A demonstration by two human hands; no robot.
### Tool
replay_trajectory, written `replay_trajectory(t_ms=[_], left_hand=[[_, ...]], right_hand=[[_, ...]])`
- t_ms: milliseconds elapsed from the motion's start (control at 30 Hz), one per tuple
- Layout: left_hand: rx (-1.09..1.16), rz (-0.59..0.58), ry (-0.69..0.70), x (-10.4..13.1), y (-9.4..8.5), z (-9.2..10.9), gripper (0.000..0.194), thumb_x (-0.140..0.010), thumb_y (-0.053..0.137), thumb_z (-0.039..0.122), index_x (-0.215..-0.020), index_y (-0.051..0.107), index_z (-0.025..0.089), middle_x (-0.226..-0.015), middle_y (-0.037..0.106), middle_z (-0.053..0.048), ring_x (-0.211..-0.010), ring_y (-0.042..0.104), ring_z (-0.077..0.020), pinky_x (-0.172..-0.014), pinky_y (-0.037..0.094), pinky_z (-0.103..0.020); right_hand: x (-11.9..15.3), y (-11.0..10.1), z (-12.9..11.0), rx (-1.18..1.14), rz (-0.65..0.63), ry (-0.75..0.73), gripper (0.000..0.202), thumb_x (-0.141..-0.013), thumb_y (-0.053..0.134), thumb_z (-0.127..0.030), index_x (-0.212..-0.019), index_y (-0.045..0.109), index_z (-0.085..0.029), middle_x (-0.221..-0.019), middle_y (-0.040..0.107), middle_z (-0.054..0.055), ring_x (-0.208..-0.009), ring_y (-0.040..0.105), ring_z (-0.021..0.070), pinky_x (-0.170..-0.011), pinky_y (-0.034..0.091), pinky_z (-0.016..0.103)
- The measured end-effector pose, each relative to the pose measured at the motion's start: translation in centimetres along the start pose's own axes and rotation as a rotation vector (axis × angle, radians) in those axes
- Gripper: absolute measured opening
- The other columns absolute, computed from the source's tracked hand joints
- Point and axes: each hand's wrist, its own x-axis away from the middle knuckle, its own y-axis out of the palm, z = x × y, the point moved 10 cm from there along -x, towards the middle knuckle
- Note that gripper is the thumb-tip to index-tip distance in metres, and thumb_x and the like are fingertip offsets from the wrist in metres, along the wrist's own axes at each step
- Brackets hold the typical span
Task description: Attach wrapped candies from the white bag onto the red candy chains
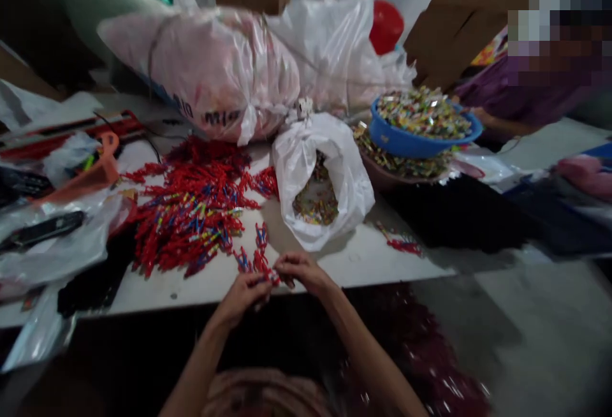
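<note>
Near the table's front edge, my left hand (247, 292) pinches a small red item (273, 277). Just right of it, my right hand (300, 270) has its fingers closed at the same item's other side; the small parts between the fingertips are blurred. A few red and blue pieces (261, 237) lie right behind my hands. To the left spreads a big pile of red pieces (191, 226) with blue and yellow parts. Behind my right hand stands an open white plastic bag (354, 181) with small multicoloured bits inside.
A blue basin (406, 143) heaped with colourful bits stands at the back right, beside a person in purple (507, 98). Large stuffed bags (201, 66) line the back. An orange basket (90, 175) and a phone-like black object (48, 228) are on the left.
</note>
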Motion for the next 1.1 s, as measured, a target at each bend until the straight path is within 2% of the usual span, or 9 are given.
replay_trajectory(t_ms=[67,267,500,667,833,933,967,1033,1100], left_hand=[[0.029,-0.02,-0.018,0.1,-0.2,0.2,0.053,-0.06,0.073,0.063,-0.061,0.059,0.013,-0.051,0.051,0.002,-0.041,0.036,-0.0044,-0.04,0.024,-0.02],[0.149,-0.144,-0.123,0.4,0.2,-1.3,0.054,-0.056,0.077,0.06,-0.074,0.065,0.011,-0.052,0.051,0.002,-0.041,0.036,-0.0045,-0.037,0.02,-0.019],[0.063,-0.143,-0.106,0.9,-0.4,-1.3,0.048,-0.063,0.076,0.055,-0.076,0.067,0.009,-0.05,0.049,0.003,-0.042,0.035,-0.0043,-0.039,0.021,-0.019],[0.018,-0.131,-0.13,1.2,-0.5,-2.0,0.051,-0.061,0.074,0.058,-0.073,0.065,0.01,-0.051,0.048,0.003,-0.041,0.034,-0.0047,-0.04,0.021,-0.02],[-0.182,0.075,-0.089,1.2,-3.1,-2.3,0.051,-0.063,0.069,0.059,-0.082,0.068,0.011,-0.05,0.04,0.007,-0.043,0.031,-0.0048,-0.042,0.02,-0.02],[-0.33,0.134,-0.059,1.1,-5.8,-1.4,0.049,-0.068,0.064,0.057,-0.087,0.069,0.013,-0.053,0.046,0.004,-0.045,0.037,-0.0075,-0.044,0.028,-0.021],[-0.401,0.209,-0.014,1.2,-7.3,-0.3,0.047,-0.07,0.061,0.056,-0.088,0.07,0.013,-0.056,0.051,0.003,-0.048,0.042,-0.0093,-0.047,0.033,-0.022],[-0.589,0.468,0.142,1.8,-10.8,3.1,0.045,-0.074,0.058,0.053,-0.096,0.069,0.016,-0.07,0.061,-0.002,-0.063,0.054,-0.0154,-0.059,0.043,-0.027],[-0.832,0.757,0.3,3.4,-12.9,6.7,0.048,-0.077,0.057,0.05,-0.111,0.066,0.017,-0.101,0.066,-0.01,-0.094,0.059,-0.025,-0.081,0.046,-0.035]], right_hand=[[-0.1,0.7,0.0,-0.03,-0.034,0.012,0.027,-0.068,0.075,-0.038,-0.071,0.063,-0.014,-0.053,0.055,-0.004,-0.042,0.044,0.0042,-0.04,0.033,0.015],[-0.2,2.2,1.5,-0.19,-0.119,0.088,0.021,-0.068,0.074,-0.031,-0.07,0.062,-0.014,-0.055,0.057,-0.005,-0.042,0.046,0.004,-0.039,0.033,0.014],[-0.2,2.3,1.7,-0.133,-0.132,0.052,0.017,-0.071,0.073,-0.025,-0.075,0.063,-0.012,-0.058,0.06,-0.005,-0.045,0.049,0.0031,-0.044,0.039,0.013],[0.2,2.8,1.4,-0.053,-0.183,0.042,0.025,-0.067,0.075,-0.032,-0.078,0.064,-0.012,-0.064,0.064,-0.002,-0.05,0.055,0.0058,-0.049,0.044,0.017],[-0.7,1.8,1.4,0.15,0.007,-0.02,0.024,-0.063,0.078,-0.029,-0.075,0.063,-0.013,-0.061,0.06,-0.004,-0.049,0.05,0.0049,-0.046,0.039,0.015],[-1.4,2.2,1.6,0.131,0.088,-0.045,0.029,-0.064,0.077,-0.033,-0.082,0.061,-0.014,-0.064,0.06,-0.004,-0.052,0.053,0.0067,-0.048,0.042,0.018],[-1.6,2.3,1.6,0.117,0.119,-0.055,0.033,-0.065,0.076,-0.034,-0.087,0.061,-0.015,-0.067,0.06,-0.004,-0.053,0.054,0.0074,-0.049,0.043,0.018],[-1.9,1.9,1.0,0.135,0.198,-0.099,0.038,-0.067,0.075,-0.037,-0.095,0.06,-0.016,-0.074,0.062,-0.003,-0.056,0.055,0.0079,-0.051,0.044,0.019],[-2.1,0.9,-0.6,0.227,0.252,-0.167,0.036,-0.07,0.073,-0.038,-0.097,0.061,-0.017,-0.078,0.063,-0.001,-0.057,0.055,0.008,-0.052,0.044,0.02]])
